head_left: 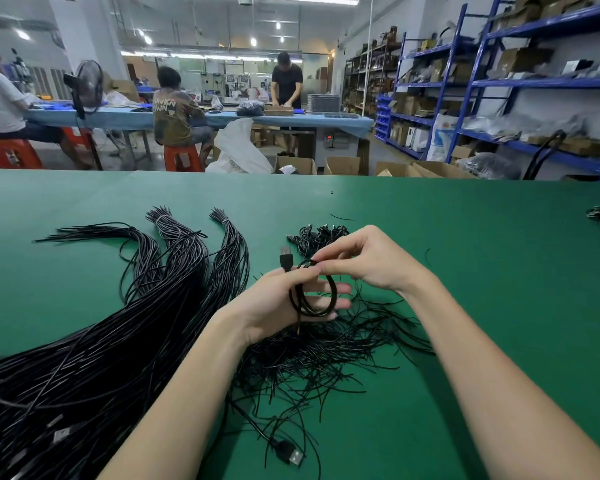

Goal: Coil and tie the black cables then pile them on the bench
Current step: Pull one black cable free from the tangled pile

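head cam | black cable (314, 292) was looped round my L hand (284, 303) fingers, USB plug (286, 258) sticking up, above green bench (465, 271) | my R hand (364, 259) pinched loop top | loose cable bundles (136, 323) lay left | coiled pile (317, 237) just behind

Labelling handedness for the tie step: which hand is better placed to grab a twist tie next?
Right. The left hand carries the coiled USB cable looped over its fingers; the right hand only pinches the coil's top, above the twist ties.

Left hand (274, 303) wears coiled cable (314, 292); right hand (368, 259) pinches it.
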Demonstrator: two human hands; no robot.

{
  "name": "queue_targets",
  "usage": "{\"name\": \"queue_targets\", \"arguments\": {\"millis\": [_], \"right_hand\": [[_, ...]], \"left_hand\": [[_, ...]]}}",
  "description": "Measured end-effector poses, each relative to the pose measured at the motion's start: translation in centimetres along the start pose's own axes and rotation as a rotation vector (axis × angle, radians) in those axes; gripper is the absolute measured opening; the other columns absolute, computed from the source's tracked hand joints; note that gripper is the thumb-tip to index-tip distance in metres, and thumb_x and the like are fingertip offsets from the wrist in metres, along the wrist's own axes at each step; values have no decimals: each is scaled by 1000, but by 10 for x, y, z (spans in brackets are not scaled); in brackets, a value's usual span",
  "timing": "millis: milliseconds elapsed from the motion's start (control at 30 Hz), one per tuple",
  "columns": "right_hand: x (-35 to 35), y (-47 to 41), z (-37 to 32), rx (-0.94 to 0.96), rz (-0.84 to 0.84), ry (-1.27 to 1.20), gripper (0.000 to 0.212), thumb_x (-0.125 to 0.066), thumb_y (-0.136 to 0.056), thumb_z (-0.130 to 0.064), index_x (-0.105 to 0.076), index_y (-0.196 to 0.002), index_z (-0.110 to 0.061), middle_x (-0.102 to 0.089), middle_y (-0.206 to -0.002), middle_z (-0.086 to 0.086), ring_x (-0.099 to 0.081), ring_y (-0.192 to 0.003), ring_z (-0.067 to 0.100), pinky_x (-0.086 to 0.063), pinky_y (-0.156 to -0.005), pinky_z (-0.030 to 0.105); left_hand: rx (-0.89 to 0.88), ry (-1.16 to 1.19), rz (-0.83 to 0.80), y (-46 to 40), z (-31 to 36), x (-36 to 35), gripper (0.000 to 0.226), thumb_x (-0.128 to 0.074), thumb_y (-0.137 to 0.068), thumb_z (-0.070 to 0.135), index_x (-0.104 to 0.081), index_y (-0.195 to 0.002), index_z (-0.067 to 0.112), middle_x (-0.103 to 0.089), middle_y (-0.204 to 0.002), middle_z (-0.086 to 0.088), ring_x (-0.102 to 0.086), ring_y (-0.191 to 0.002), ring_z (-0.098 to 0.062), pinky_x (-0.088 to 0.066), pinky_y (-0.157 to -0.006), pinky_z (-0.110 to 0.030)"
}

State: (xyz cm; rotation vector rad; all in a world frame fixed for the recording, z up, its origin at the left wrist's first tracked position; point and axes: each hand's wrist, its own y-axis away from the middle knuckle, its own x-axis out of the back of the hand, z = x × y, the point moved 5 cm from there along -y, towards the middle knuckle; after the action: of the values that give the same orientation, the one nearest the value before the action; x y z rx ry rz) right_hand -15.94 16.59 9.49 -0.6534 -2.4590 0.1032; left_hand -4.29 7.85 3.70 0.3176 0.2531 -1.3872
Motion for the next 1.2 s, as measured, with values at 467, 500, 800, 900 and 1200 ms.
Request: {"name": "queue_targets", "arguments": {"millis": [467,500,800,900,1200], "right_hand": [[-59,37,6,-219,77,41,9,-83,-78,-34,-80,-76,-26,-74,-64,-7,-65,-53,0,-45,-52,10],[-62,35,7,-219,82,34,5,-83,-78,-25,-80,-75,-25,-73,-62,-5,-63,-51,0,-46,-52,12],[-55,28,11,-111,355,144,17,-87,-76,-27,-71,-72,-31,-71,-62,-13,-60,-50,-2,-45,-57,12],[-51,27,11,-76,386,195,16,-86,-78,-28,-74,-69,-34,-70,-66,-19,-57,-52,-5,-44,-58,14],[-56,27,12,-87,184,344,12,-80,-79,-26,-75,-68,-28,-66,-58,-13,-56,-52,-4,-45,-60,13]], "left_hand": [[-225,212,313,-13,-1,18,27,-46,-106,29,-55,-84,15,-64,-77,-1,-69,-79,-22,-55,-66,-38],[-226,232,312,-13,-1,18,27,-46,-106,30,-54,-85,15,-63,-75,0,-70,-77,-21,-54,-65,-38],[-273,299,337,-13,5,20,29,-44,-107,27,-52,-84,12,-54,-73,-2,-57,-63,-15,-50,-73,-33],[-290,336,315,-13,7,19,34,-43,-107,27,-52,-78,12,-58,-73,-4,-63,-65,-17,-57,-71,-35],[-281,325,412,-12,3,20,43,-40,-107,40,-39,-70,20,-38,-55,6,-57,-64,-19,-51,-70,-28]]}}
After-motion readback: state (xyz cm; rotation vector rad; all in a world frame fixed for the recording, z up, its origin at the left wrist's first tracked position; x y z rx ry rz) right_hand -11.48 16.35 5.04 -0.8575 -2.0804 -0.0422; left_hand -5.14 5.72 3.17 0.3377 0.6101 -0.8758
